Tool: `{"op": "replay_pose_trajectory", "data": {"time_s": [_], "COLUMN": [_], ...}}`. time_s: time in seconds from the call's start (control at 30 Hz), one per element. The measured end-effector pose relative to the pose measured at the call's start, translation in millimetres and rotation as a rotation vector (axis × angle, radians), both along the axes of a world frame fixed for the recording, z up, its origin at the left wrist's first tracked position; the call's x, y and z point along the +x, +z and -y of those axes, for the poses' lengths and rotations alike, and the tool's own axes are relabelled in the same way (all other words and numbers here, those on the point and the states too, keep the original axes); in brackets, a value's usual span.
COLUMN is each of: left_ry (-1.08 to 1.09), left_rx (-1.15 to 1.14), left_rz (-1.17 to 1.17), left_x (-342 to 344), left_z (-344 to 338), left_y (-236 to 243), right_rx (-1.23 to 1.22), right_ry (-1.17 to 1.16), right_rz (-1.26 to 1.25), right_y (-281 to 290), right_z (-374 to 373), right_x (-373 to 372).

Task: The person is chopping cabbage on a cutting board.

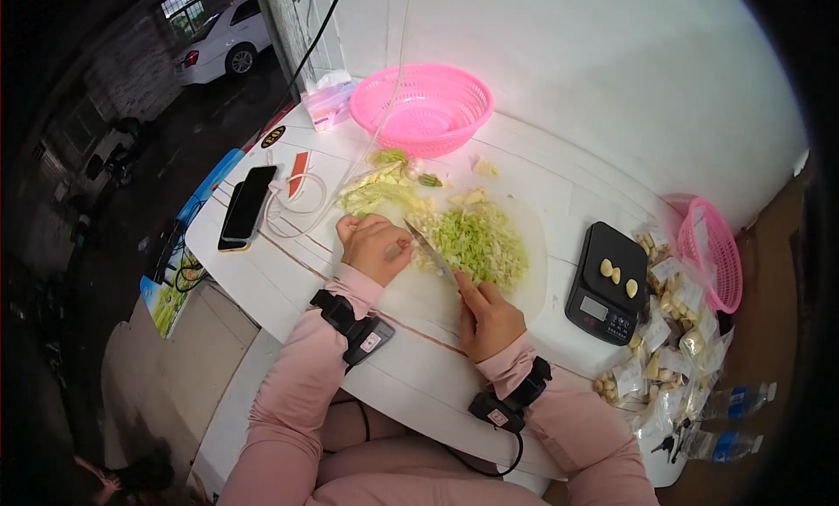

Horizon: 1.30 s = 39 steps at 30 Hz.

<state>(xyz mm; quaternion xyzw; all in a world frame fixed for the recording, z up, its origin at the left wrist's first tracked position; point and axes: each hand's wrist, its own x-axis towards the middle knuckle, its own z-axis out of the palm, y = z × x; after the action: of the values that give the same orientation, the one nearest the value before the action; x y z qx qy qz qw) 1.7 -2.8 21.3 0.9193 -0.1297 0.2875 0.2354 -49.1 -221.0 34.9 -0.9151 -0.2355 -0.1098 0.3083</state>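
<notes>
My right hand (491, 318) is closed round the handle of a kitchen knife (428, 244), its blade angled up and left over the cutting board (533, 244). Just left of the blade, my left hand (376, 248) has its fingers curled at the near end of pale green cabbage leaves (380, 191); the contact under the fingers is partly hidden. To the right of the knife lies a heap of chopped cabbage (481, 242). Beyond the leaves are a whitish bulb-like piece (414, 167) and a small green piece (429, 181).
A pink basket (419, 143) stands at the back. Phones (249, 204) and a white cable (301, 231) lie left. At right, garlic cloves (631, 287) sit on a black scale (590, 279), near bagged goods (669, 362), another pink basket (730, 261) and plastic bottles (738, 403).
</notes>
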Motion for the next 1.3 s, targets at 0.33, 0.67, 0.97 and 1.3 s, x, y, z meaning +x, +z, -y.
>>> {"op": "replay_pose_trajectory", "data": {"time_s": [0.33, 0.67, 0.97, 1.3], "left_ry": [0.005, -0.008, -0.040, -0.021], "left_rx": [0.014, 0.000, 0.053, 0.027], "left_rz": [-0.003, -0.042, -0.011, 0.002], "left_x": [0, -1, -2, -5], "left_z": [-5, -4, -5, 0], "left_y": [0, 1, 6, 11], "right_rx": [-0.049, -0.288, -0.435, -0.397], "right_ry": [0.011, 0.054, 0.077, 0.029], "right_rz": [-0.002, -0.010, 0.002, 0.001], "right_y": [-2, 2, 6, 4], "right_z": [-1, -4, -10, -13], "right_x": [0, -2, -6, -7]}}
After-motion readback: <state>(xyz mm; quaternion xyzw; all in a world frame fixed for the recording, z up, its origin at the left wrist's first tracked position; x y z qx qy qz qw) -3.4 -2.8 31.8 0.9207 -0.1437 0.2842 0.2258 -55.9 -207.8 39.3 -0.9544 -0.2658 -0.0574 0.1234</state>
